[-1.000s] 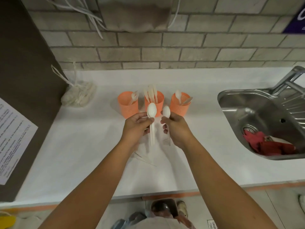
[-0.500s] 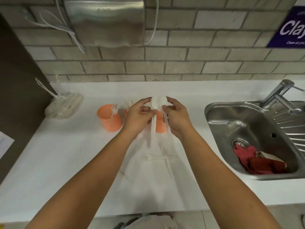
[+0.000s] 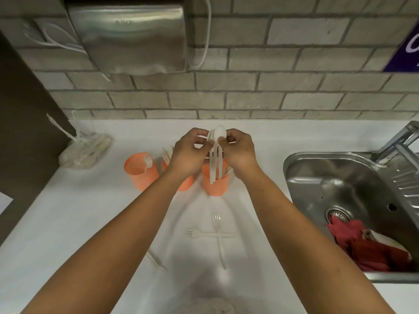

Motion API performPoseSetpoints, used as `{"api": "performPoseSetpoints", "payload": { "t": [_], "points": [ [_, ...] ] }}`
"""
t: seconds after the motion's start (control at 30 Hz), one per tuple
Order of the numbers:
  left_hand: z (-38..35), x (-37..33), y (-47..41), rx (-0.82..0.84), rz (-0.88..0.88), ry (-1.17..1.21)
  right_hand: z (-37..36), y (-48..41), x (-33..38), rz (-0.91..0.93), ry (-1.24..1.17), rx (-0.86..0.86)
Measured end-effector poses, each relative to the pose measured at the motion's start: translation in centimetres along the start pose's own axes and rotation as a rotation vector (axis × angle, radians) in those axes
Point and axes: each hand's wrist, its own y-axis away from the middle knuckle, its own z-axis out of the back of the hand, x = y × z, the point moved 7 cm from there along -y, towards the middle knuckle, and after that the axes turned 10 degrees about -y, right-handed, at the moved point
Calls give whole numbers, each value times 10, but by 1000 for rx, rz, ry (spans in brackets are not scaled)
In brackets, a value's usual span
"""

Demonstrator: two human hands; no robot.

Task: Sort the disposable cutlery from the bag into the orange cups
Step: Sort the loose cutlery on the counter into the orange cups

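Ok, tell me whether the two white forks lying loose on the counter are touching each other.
Touching. The head view shows the sideways fork and the lengthwise fork crossing each other, overlapping with no gap visible.

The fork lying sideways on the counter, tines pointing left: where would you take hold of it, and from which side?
Probably the handle's free right end, pinched from above across its thin edges. The fork lies flat on the counter, and a second fork crosses its handle midway; which lies on top I cannot tell. A grip there stays off the tines and the crossing.
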Motion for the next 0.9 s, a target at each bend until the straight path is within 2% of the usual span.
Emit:
{"api": "performPoseSetpoints", "payload": {
  "t": [0.1,0.5,0.57,0.73,0.8,0.9],
  "points": [
    [2,6,-6,-86,17,-27,0,-7,-1,1,34,-22],
    [-2,22,-26,-263,-50,-100,3,-27,-23,74,201,13],
    [-6,24,-27,-238,-87,-176,3,-27,-25,84,227,15],
    [-25,34,-22,-17,-173,-430,-2,-23,-34,177,391,103],
    [-27,39,-20,7,-166,-453,-3,-22,-38,238,536,117],
    [-24,38,-17,-5,-172,-494,-2,-22,-43,208,640,139]
  ]
}}
